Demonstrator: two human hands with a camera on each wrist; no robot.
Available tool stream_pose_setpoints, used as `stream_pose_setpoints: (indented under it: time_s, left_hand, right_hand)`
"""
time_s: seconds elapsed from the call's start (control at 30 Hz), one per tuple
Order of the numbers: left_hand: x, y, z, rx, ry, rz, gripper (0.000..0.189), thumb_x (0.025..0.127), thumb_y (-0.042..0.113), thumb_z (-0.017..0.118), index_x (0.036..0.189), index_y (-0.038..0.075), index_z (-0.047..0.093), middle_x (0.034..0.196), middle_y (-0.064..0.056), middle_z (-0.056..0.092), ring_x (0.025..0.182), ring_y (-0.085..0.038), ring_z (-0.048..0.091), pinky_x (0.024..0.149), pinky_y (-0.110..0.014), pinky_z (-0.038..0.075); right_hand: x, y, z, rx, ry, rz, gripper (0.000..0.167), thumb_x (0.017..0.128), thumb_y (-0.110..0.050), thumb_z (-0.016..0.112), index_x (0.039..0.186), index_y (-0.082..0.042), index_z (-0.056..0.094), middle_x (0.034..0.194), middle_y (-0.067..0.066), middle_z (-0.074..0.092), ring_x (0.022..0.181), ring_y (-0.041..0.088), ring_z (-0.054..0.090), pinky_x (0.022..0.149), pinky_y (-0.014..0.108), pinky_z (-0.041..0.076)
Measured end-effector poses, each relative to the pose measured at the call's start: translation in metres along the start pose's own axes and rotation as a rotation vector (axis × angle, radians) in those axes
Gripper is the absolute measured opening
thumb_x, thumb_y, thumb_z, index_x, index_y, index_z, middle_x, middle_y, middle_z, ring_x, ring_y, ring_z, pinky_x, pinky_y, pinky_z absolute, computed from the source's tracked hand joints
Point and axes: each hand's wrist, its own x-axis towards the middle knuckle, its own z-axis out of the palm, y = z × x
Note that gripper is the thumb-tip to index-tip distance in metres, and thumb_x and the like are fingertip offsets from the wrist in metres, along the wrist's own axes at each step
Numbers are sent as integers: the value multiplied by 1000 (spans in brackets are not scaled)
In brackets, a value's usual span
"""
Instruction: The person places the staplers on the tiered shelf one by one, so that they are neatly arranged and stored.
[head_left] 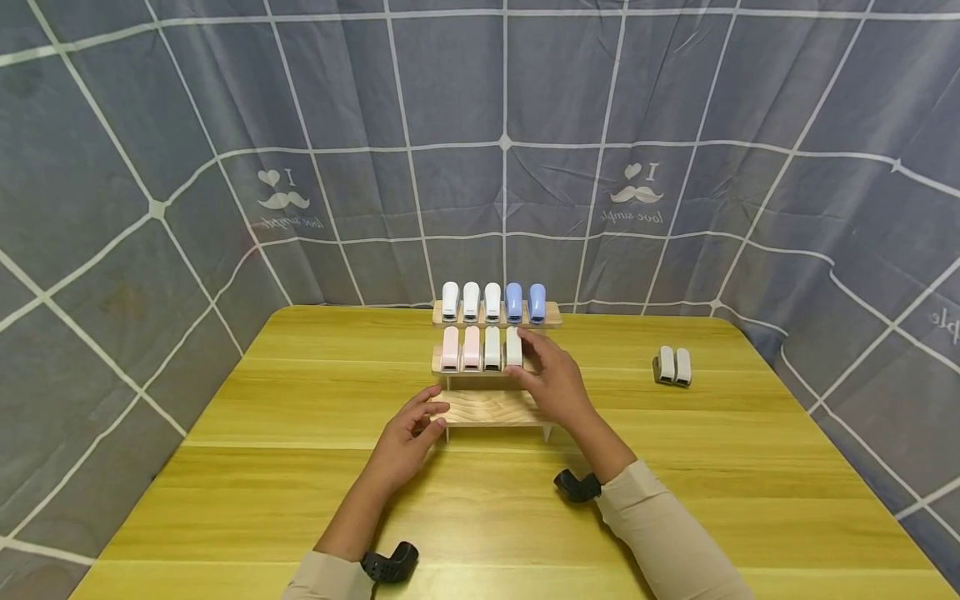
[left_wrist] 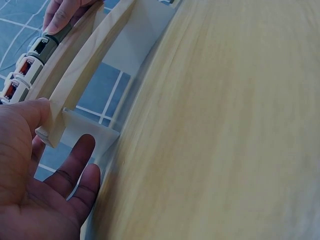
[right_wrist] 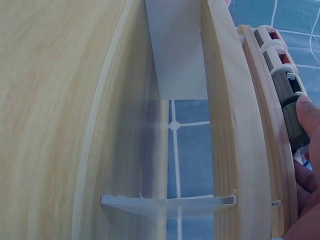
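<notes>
On the middle tier of a stepped wooden stand (head_left: 483,407), my right hand (head_left: 553,375) grips the rightmost mini stapler (head_left: 513,347), a pale one. In the right wrist view, the thumb (right_wrist: 307,112) presses against its grey front. Left of it stand another pale stapler (head_left: 492,348) and two pink staplers (head_left: 461,347). My left hand (head_left: 408,435) is at the left end of the bottom tier, its thumb touching the board (left_wrist: 75,85) in the left wrist view and its other fingers relaxed. The far fingers of my right hand are partly hidden.
White staplers (head_left: 471,302) and blue staplers (head_left: 525,302) line the top tier. Two pale staplers (head_left: 674,366) stand together on the wooden table (head_left: 315,400) to the right. A grey checked curtain (head_left: 450,92) hangs behind and along both sides.
</notes>
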Motion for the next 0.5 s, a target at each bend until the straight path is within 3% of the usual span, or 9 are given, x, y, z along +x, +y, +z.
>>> stream_pose_setpoints:
  time_s: [0.1,0.2,0.37,0.5]
  left_hand:
    - [5,-17,2,2,2,16,23,99,6,61,120,1,67,151,-12,45,116,-28,57,83,-31,47]
    - [7,-25,2,-1,5,6,23,98,8,63,121,4,68,151,-7,46,119,-26,56,86,-34,46]
    - [2,-6,1,3,10,-16,23,99,5,61,120,1,68,150,-9,46,122,-30,54,90,-38,45]
    - [-3,9,-1,-8,7,8,22,99,3,60,119,-2,67,150,-14,46,121,-33,54,89,-36,46]
  right_hand:
    - [0,1,1,2,5,7,67,85,-26,79,142,-4,52,131,14,62,118,29,60,99,50,44]
    - [0,1,1,-1,9,9,67,85,-27,79,142,-5,52,130,14,62,118,30,60,99,51,43]
    - [0,0,0,0,13,2,67,85,-26,79,142,-4,52,130,14,63,118,30,60,98,51,44]
    - [0,0,0,8,5,15,66,86,-26,79,142,-4,52,129,14,63,117,30,60,99,50,44]
